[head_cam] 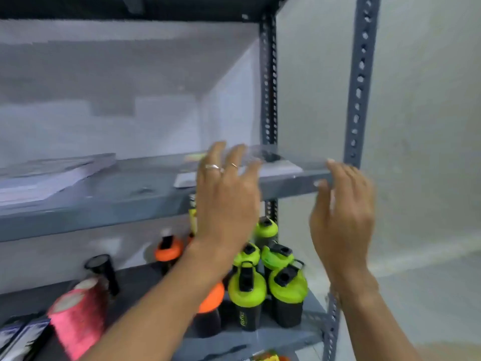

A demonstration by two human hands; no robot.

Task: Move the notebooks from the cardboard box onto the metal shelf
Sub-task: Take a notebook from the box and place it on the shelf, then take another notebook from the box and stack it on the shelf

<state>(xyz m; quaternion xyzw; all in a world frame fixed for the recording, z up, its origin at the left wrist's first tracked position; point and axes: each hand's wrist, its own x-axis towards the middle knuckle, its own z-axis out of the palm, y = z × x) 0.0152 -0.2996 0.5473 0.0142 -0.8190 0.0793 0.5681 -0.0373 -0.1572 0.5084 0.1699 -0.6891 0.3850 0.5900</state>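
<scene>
A grey metal shelf (130, 201) fills the view. A stack of pale notebooks (44, 178) lies on its left part. At its right end lies a blurred flat notebook (276, 162) with a light cover. My left hand (226, 199) is raised in front of the shelf edge, fingers spread, holding nothing, rings on two fingers. To the right, near the front post, my right hand (343, 217) is also open and empty. Both hands are just in front of the right notebook; whether they touch it I cannot tell. The cardboard box is not in view.
On the lower shelf (294, 337) stand several black shaker bottles with green lids (247, 285) and orange lids (168, 250). A pink spool (78, 316) and a black cup (102, 269) stand at the left. Perforated posts (360, 82) frame the right side, with a pale wall beyond.
</scene>
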